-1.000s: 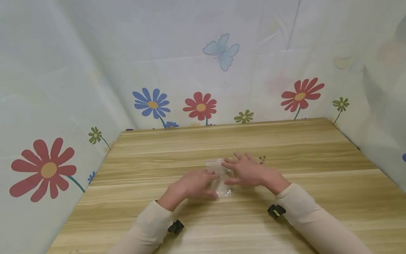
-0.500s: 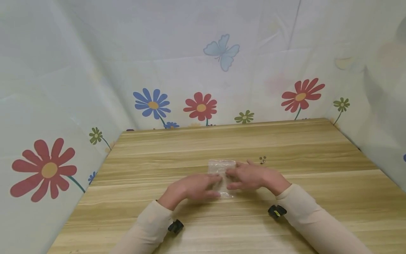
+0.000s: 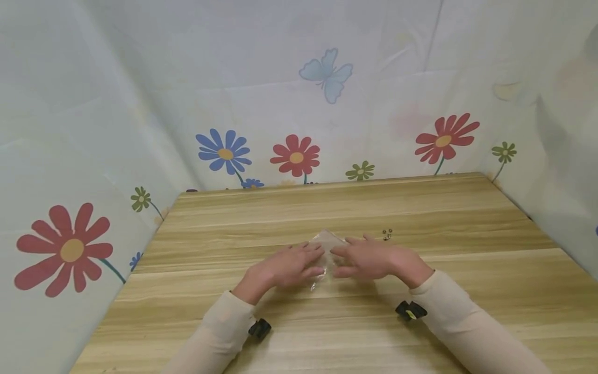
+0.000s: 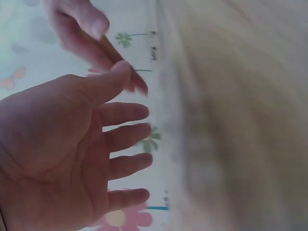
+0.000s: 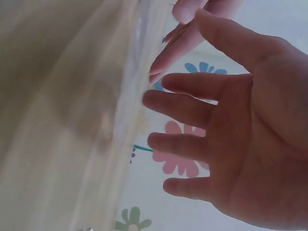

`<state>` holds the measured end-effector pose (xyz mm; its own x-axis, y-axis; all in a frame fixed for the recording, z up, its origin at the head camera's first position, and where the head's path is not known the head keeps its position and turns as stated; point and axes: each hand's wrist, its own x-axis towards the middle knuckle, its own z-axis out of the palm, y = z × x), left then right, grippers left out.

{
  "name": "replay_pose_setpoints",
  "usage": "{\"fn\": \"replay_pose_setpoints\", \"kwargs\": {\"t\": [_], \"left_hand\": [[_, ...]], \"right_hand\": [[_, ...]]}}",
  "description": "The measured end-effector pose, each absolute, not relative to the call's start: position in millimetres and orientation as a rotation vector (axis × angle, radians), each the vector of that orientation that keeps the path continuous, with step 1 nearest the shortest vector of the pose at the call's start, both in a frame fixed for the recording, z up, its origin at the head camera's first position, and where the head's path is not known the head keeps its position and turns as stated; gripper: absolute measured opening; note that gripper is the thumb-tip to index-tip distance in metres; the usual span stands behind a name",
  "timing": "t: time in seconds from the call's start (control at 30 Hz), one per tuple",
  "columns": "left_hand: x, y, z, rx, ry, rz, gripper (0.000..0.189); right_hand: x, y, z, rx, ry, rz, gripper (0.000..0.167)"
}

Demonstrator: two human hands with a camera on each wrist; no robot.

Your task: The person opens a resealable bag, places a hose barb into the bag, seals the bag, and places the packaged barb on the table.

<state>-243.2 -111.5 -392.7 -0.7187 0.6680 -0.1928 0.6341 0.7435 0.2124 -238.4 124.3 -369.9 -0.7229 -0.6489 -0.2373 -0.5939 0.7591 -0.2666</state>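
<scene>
A clear plastic bag [image 3: 328, 239] lies flat on the wooden table [image 3: 299, 332], turned so that one corner points to the back wall. My left hand [image 3: 291, 265] is over its left side and my right hand [image 3: 366, 258] over its right side. Both hands cover part of the bag. In the left wrist view, the fingers of my left hand [image 4: 62, 149] are extended and slightly spread. My right hand [image 5: 255, 125] has its fingers extended too, with the bag [image 5: 132, 82] a pale shiny strip beyond the fingertips. Neither hand grips anything; contact with the bag is unclear.
Several small metal pieces, looking like nuts [image 3: 387, 235], lie behind and to the right of my right hand. A floral cloth [image 3: 261, 93] hangs behind the table and along its sides. A dark device [image 3: 259, 329] sits at each wrist.
The bag shifted slightly right, then turned, so a corner now points backward where a straight edge was. My left fingers moved a little farther back; the small metal pieces stayed put.
</scene>
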Motion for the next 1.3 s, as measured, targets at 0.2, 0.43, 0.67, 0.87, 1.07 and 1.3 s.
{"fn": "replay_pose_setpoints", "kwargs": {"t": [0.2, 0.43, 0.67, 0.87, 1.07, 1.3], "left_hand": [[-225, -102, -375, 1.067, 2.661, 0.058, 0.057], [-217, -98, -371, 0.962, 2.576, 0.073, 0.059], [-226, -102, -380, 0.994, 2.556, 0.122, 0.054], [-238, -112, -385, 1.003, 2.543, 0.188, 0.050], [-246, -118, -390, 0.927, 2.525, 0.205, 0.048], [-246, -119, -387, 0.868, 2.531, 0.192, 0.051]], "right_hand": [[-249, 125, -373, -0.973, 2.657, -0.263, 0.060], [-258, 125, -382, -0.989, 2.616, -0.261, 0.060], [-252, 128, -380, -0.916, 2.595, -0.244, 0.060], [-248, 130, -377, -0.896, 2.587, -0.187, 0.063], [-242, 131, -373, -0.875, 2.573, -0.132, 0.068], [-236, 131, -371, -0.889, 2.550, -0.126, 0.072]]}}
